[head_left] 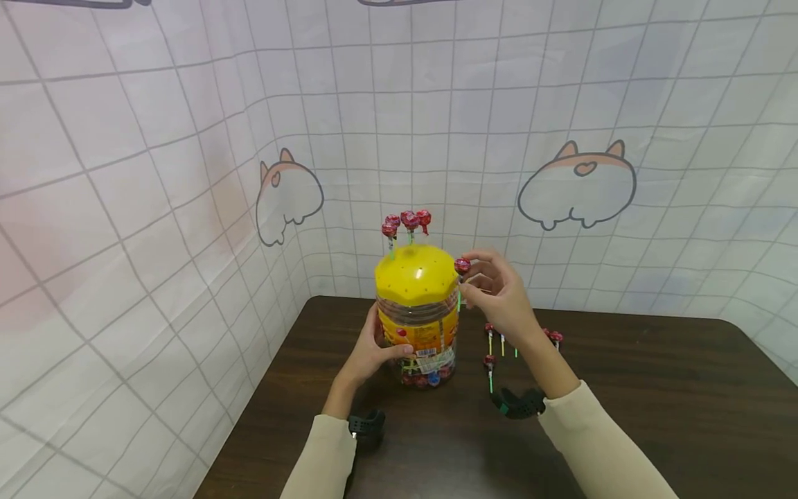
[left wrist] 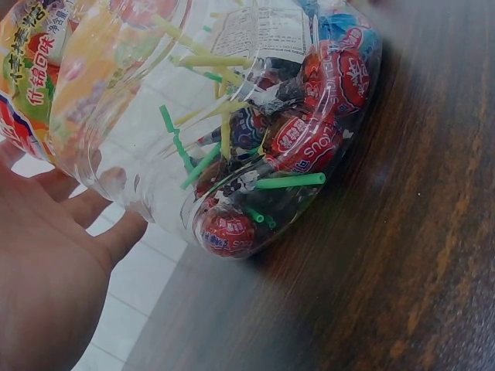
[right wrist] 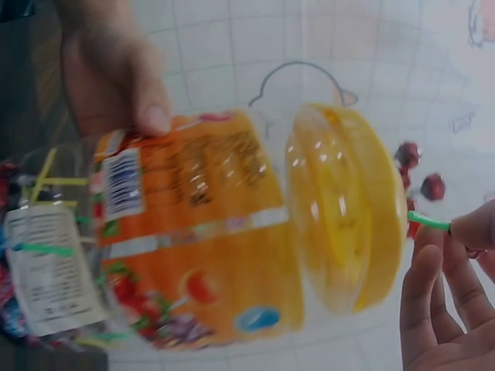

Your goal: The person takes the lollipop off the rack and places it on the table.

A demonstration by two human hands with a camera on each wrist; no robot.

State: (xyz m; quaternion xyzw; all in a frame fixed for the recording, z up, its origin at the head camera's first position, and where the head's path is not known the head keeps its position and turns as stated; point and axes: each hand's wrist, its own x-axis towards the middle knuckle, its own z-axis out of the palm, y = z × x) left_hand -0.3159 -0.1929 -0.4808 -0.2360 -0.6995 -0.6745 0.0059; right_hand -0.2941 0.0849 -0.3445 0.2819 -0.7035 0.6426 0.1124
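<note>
A clear plastic candy jar [head_left: 419, 336] with an orange label and a yellow domed lid [head_left: 414, 274] stands on the table. My left hand [head_left: 364, 357] grips its side, thumb across the label. Several red-wrapped lollipops [head_left: 409, 220] stand up from the lid, their sticks in its small holes. Beside the lid's right edge, my right hand [head_left: 501, 298] pinches another red lollipop [head_left: 462, 266]. Its green stick [right wrist: 428, 222] points at the lid in the right wrist view, the tip right at the surface. Through the jar's wall, loose lollipops [left wrist: 305, 143] show at the bottom.
On the dark wooden table [head_left: 654, 388], a lollipop [head_left: 489, 362] with a green stick lies right of the jar. More lollipops [head_left: 556, 337] lie behind and beside my right forearm, partly hidden. A white grid-patterned cloth [head_left: 467, 138] hangs behind the table and along its left side.
</note>
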